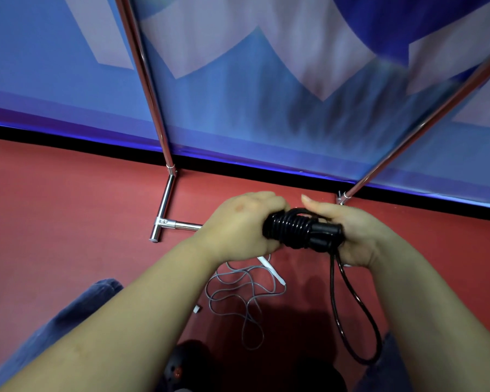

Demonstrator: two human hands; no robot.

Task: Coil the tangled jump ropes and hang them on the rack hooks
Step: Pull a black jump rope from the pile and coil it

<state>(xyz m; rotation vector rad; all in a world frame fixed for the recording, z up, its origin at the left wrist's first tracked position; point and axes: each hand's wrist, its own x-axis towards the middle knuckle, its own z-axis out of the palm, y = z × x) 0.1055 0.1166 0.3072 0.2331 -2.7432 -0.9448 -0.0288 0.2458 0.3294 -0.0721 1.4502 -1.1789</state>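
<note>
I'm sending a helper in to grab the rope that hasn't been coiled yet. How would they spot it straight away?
Find the chrome rack foot on the red floor; the grey rope lies loose on the floor just nearer than that, below the hands. It is thin, pale and sprawled in tangled loops with white handles, unlike the black rope, which is wound tight and held in both hands.

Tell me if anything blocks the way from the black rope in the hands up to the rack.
Nothing visible does. Both hands, left hand and right hand, grip the black jump rope in open air before the rack's poles. Its loose loop hangs free. The hooks are out of view, so the last stretch cannot be judged.
</note>
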